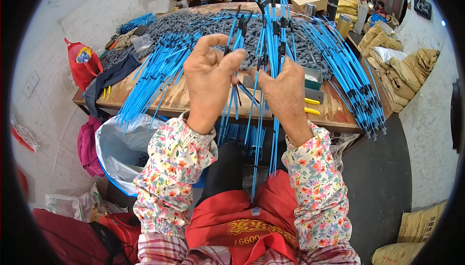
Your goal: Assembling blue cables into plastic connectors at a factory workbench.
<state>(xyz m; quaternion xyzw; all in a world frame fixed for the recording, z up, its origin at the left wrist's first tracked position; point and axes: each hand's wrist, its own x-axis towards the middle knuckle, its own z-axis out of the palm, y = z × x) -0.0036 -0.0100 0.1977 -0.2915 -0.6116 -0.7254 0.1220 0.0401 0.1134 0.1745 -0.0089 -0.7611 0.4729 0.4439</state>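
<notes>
Just inside the right hand [283,90], blue rods [272,54] run lengthwise up and down, pinched by its thumb and fingers, while the left hand [209,74] curls around a thinner bunch [233,33].

Grey parts [189,27] and blue rods [160,70] massed on a worktable [332,109] mark a workshop.

Red apron [218,221], 6 o'clk: lg yellow printed chars, row of yellow digits below, partly lost in folds. Sm pale tag [255,212] just above print, too sm to read. Tan sack [422,225], 4 o'clk: darker printed chars, slanted.
</notes>
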